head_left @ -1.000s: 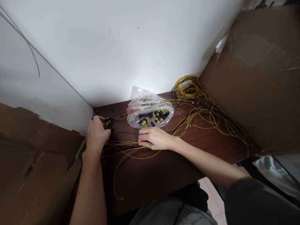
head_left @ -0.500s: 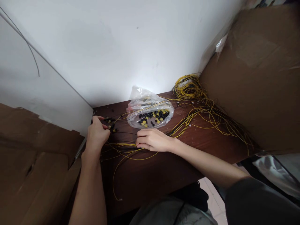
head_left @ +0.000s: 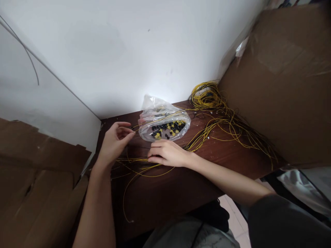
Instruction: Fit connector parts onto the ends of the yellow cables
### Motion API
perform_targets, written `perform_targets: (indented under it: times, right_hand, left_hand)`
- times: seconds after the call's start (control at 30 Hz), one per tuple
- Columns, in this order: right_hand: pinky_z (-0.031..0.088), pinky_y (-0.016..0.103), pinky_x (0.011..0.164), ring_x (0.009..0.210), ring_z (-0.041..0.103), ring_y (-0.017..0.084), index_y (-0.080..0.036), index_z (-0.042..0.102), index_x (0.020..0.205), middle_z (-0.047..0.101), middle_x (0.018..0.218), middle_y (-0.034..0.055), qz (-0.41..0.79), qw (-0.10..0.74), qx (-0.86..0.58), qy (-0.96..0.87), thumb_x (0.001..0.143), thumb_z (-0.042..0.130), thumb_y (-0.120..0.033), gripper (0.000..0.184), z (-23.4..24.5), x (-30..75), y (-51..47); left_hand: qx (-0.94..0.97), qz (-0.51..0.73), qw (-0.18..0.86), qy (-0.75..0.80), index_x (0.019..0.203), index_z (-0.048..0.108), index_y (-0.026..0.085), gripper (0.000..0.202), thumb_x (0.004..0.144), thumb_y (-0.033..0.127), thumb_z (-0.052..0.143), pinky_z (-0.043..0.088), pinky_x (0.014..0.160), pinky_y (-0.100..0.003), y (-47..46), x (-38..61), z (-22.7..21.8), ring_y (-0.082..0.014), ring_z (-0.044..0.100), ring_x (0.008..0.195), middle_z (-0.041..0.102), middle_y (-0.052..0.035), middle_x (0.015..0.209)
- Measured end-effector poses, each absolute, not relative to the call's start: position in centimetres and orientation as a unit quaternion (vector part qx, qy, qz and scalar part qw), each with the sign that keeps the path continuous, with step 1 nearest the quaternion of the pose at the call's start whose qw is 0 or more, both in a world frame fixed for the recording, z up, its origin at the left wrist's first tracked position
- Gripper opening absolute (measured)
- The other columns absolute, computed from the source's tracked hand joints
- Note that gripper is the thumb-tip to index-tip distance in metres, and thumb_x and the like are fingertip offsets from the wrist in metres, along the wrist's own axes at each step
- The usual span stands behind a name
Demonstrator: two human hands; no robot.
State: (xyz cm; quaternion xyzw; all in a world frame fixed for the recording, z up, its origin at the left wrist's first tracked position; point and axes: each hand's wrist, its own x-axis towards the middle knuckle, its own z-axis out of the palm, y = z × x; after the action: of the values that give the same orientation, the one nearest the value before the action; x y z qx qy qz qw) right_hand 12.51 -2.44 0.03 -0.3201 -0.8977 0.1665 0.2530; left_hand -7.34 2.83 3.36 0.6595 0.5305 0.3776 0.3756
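My left hand (head_left: 113, 143) is raised a little above the dark wooden table (head_left: 168, 193), its thumb and fingers pinching a thin yellow wire (head_left: 144, 124) that runs toward the bag. My right hand (head_left: 167, 153) lies knuckles-up on the table, fingers curled and pressing down on a bundle of yellow and black wires (head_left: 137, 163). Just beyond both hands sits a clear plastic bag (head_left: 162, 120) with several small black and yellow connector parts inside.
A large tangle of yellow wires (head_left: 214, 103) spreads over the table's back right. A big cardboard sheet (head_left: 284, 86) leans at the right, more cardboard (head_left: 38, 189) at the left. A white wall (head_left: 129, 51) closes the back.
My left hand has lifted away from the small black and yellow pieces at the table's left and moved right toward the bag, now pinching a wire. My right hand has shifted slightly left.
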Motion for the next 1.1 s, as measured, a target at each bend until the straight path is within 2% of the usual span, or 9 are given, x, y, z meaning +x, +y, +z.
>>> perform_targets:
  times: [0.17,0.33,0.4,0.5,0.63,0.77,0.9,1.0,1.1]
  right_hand:
    - [0.038,0.021,0.061,0.062,0.047,0.009,-0.014,0.063,0.088,0.056,0.07,-0.0005,0.29,0.401,-0.393,-0.775,0.085,0.054,-0.031,0.02,0.5,12.4,-2.2]
    - [0.033,0.019,0.052,0.053,0.039,0.007,-0.014,0.063,0.083,0.048,0.058,-0.005,0.412,0.466,-0.426,-0.657,0.078,0.062,-0.033,0.02,-0.1,12.3,-1.8]
    - [0.035,0.019,0.054,0.054,0.041,0.007,-0.014,0.061,0.088,0.049,0.06,-0.0052,0.432,0.491,-0.418,-0.63,0.075,0.065,-0.032,0.023,-0.2,12.2,-1.7]
    - [0.04,0.021,0.059,0.058,0.048,0.008,-0.015,0.059,0.095,0.058,0.067,-0.0024,0.46,0.514,-0.391,-0.609,0.075,0.065,-0.031,0.026,0.0,12.2,-1.7]
    - [0.045,0.023,0.062,0.063,0.057,0.009,-0.014,0.06,0.085,0.065,0.071,0.001,0.528,0.525,-0.339,-0.576,0.073,0.066,-0.029,0.02,0.5,12.5,-1.5]
    - [0.048,0.024,0.063,0.064,0.062,0.01,-0.013,0.062,0.082,0.067,0.068,0.0004,0.581,0.531,-0.302,-0.538,0.07,0.069,-0.024,0.017,0.7,12.9,-1.2]
    - [0.048,0.023,0.058,0.055,0.058,0.008,-0.013,0.066,0.075,0.065,0.061,-0.001,0.575,0.538,-0.332,-0.52,0.067,0.071,-0.022,0.013,0.9,13.6,-0.7]
    - [0.047,0.023,0.056,0.053,0.056,0.007,-0.013,0.067,0.074,0.064,0.059,-0.001,0.565,0.561,-0.361,-0.487,0.065,0.072,-0.02,0.012,1.0,14.4,-0.1]
    - [0.047,0.023,0.056,0.055,0.057,0.008,-0.015,0.069,0.074,0.066,0.062,0.0,0.564,0.599,-0.367,-0.434,0.063,0.073,-0.019,0.013,1.0,15.1,0.5]
  left_hand:
    - [0.631,0.376,0.54,0.41,0.096,0.057,0.016,0.036,0.064,0.023,0.072,0.048,0.066,-0.022,1.0,-4.1,4.2,-0.012,0.06,0.072,0.062,-0.0019,0.077]
    - [0.584,0.413,0.569,0.406,0.089,0.055,0.016,0.036,0.059,0.02,0.076,0.046,0.051,-0.018,0.8,-2.8,3.7,-0.0082,0.056,0.059,0.059,0.0011,0.073]
    - [0.567,0.421,0.575,0.412,0.089,0.053,0.016,0.039,0.057,0.02,0.077,0.042,0.043,-0.016,0.8,-2.7,3.4,-0.0051,0.051,0.049,0.057,0.0024,0.071]
    - [0.549,0.43,0.576,0.425,0.09,0.051,0.016,0.042,0.057,0.021,0.077,0.034,0.033,-0.014,0.9,-2.6,3.1,-0.002,0.045,0.04,0.057,0.0028,0.072]
    - [0.533,0.44,0.588,0.42,0.09,0.05,0.016,0.044,0.058,0.024,0.078,0.035,0.033,-0.015,0.9,-2.3,2.6,-0.0043,0.05,0.042,0.058,0.0017,0.074]
    - [0.542,0.421,0.599,0.413,0.089,0.053,0.015,0.037,0.062,0.028,0.076,0.035,0.036,-0.016,0.8,-2.0,2.6,-0.0059,0.052,0.045,0.06,0.0006,0.072]
    - [0.596,0.353,0.585,0.421,0.079,0.058,0.013,0.026,0.075,0.038,0.064,0.028,0.036,-0.016,0.6,-2.0,3.0,-0.0048,0.044,0.039,0.055,0.002,0.053]
    - [0.62,0.299,0.605,0.4,0.073,0.055,0.013,0.034,0.083,0.045,0.049,0.025,0.036,-0.016,0.4,-2.1,3.2,-0.0054,0.044,0.039,0.055,0.0002,0.052]
    - [0.626,0.214,0.645,0.382,0.074,0.052,0.013,0.037,0.087,0.046,0.041,0.025,0.036,-0.015,0.2,-2.1,3.3,-0.006,0.045,0.039,0.055,0.0001,0.053]
